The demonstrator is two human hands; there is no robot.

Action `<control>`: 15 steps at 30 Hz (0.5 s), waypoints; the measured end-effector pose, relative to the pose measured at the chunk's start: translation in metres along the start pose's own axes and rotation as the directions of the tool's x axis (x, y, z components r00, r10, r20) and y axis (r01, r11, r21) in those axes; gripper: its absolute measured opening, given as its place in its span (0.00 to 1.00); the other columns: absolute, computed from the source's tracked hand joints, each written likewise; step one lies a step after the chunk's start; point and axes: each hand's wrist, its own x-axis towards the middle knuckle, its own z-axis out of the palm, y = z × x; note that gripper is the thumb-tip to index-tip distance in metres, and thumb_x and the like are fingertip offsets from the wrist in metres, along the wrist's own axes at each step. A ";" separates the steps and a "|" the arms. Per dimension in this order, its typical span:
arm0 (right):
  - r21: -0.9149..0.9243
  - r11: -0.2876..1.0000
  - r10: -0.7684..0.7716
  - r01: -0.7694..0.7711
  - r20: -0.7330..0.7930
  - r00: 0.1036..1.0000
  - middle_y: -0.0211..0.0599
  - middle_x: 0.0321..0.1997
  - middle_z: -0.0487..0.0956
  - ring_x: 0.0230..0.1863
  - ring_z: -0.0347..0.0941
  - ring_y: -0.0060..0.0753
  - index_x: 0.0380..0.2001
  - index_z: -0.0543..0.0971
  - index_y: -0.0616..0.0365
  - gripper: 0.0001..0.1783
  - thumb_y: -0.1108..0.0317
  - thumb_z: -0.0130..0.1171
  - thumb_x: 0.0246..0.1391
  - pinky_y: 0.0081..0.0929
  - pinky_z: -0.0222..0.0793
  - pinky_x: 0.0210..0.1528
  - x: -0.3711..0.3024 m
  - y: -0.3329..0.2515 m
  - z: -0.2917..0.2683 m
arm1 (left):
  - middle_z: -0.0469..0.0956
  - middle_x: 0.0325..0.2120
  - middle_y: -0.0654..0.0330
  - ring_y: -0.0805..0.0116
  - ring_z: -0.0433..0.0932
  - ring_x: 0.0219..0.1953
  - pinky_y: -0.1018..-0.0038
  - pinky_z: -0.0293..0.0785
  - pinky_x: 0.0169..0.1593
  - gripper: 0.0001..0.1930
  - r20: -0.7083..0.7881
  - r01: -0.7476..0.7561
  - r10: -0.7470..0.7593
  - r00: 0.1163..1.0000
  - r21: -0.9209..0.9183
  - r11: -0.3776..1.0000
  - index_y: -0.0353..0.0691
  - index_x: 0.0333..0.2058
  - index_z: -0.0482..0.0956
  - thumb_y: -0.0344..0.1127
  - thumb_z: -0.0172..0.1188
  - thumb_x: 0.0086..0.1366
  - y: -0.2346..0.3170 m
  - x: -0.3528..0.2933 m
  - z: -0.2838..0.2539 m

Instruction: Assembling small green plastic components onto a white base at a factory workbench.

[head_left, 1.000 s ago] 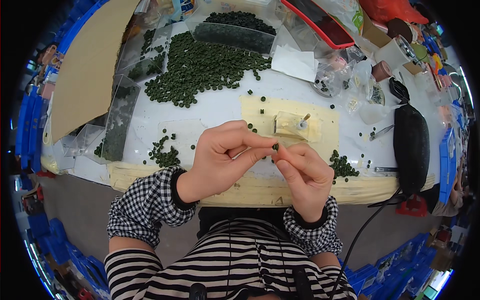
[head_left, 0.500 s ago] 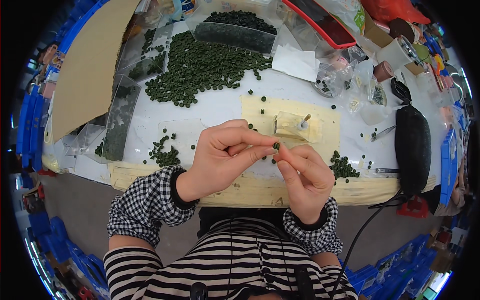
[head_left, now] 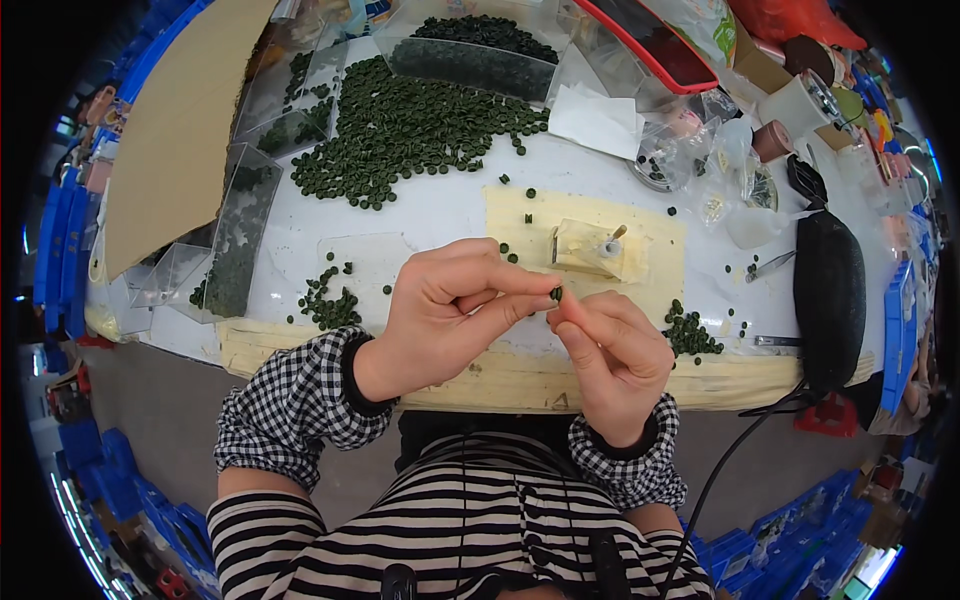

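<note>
My left hand point(head_left: 450, 315) pinches a small, round, dark green grooved piece point(head_left: 556, 295) between thumb and index finger, above the table's near edge. My right hand point(head_left: 615, 355) meets it from the right, its index fingertip against the piece and the thumb bent close below. The other right fingers are curled, and whatever lies between that thumb and finger is hidden. Just beyond the hands stands a block wrapped in cream tape point(head_left: 600, 250) with a short upright peg. Similar green pieces lie in a small heap point(head_left: 330, 305) left of my left hand and another heap point(head_left: 690, 332) right of my right hand.
A large pile of green pieces point(head_left: 400, 140) spreads across the far table. Clear bins point(head_left: 240, 235) and a cardboard sheet point(head_left: 175, 130) stand left. A red-edged phone point(head_left: 655, 45), white paper point(head_left: 597, 120), plastic bags point(head_left: 735, 165), tweezers point(head_left: 770, 265) and a black pouch point(head_left: 830, 300) are right.
Both hands hold nearly the same pose, with the green piece still at the fingertips. The view has shifted very slightly.
</note>
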 end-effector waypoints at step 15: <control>-0.050 0.998 -0.026 0.027 0.016 1.000 0.36 0.30 0.78 0.28 0.71 0.22 0.41 0.81 0.63 0.16 0.83 0.63 0.45 0.15 0.65 0.27 0.000 -0.001 -0.001 | 0.59 0.14 0.72 0.83 0.56 0.18 0.82 0.50 0.23 0.11 0.012 0.019 -0.019 1.000 -0.032 0.999 0.38 0.37 0.84 0.22 0.66 0.52 0.000 -0.002 0.001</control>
